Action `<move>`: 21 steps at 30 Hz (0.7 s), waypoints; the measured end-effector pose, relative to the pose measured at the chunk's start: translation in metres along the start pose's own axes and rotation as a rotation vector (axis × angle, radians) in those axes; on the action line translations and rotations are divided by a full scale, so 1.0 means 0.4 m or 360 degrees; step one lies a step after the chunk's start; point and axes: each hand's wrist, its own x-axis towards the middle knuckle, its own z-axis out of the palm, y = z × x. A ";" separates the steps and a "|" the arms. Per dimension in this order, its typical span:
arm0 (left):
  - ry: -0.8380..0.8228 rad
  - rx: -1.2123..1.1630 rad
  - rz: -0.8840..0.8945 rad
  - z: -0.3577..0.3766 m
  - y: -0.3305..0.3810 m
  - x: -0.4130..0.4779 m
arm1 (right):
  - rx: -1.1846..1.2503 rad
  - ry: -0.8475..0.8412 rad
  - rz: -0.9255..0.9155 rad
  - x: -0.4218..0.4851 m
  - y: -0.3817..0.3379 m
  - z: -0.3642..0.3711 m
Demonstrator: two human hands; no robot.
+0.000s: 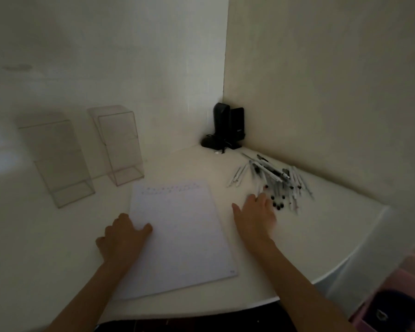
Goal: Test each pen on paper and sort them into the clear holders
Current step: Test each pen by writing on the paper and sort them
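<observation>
Right grip (255,212) is being held spread and empty at the near edge of the pen pile (277,180), whose barrels are lying mostly lengthwise away from it on the surface (333,226).

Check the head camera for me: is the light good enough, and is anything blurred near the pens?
Head view: dim, darker toward the corners. Head view: right hand and the near ends of the pen pile are blurred. Head view: left hand and paper read sharper. Head view: clear holders barely stand out from the wall.
</observation>
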 end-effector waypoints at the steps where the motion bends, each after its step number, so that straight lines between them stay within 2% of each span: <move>1: -0.0017 -0.0049 -0.0008 -0.001 0.007 0.003 | -0.0074 -0.0034 0.0026 0.014 0.011 0.006; 4: -0.0030 -0.0194 0.0000 0.004 0.023 0.006 | -0.0151 -0.0084 0.0020 0.039 0.020 0.018; 9: -0.0086 -0.0058 0.0048 0.018 0.049 -0.007 | -0.0093 -0.0115 0.0013 0.052 0.031 0.013; 13: -0.0113 0.0012 0.0121 0.028 0.072 -0.027 | 0.0522 -0.0110 0.0181 0.078 0.038 -0.018; 16: -0.0185 0.0048 0.0187 0.033 0.088 -0.042 | 0.0953 -0.0162 0.0118 0.071 0.007 -0.054; 19: -0.0240 0.0162 0.0282 0.020 0.092 -0.049 | 0.1411 -0.0398 0.0097 0.037 -0.052 -0.091; 21: -0.0152 0.0291 0.0369 -0.003 0.077 -0.039 | 0.1725 -0.0584 0.0033 0.030 -0.081 -0.094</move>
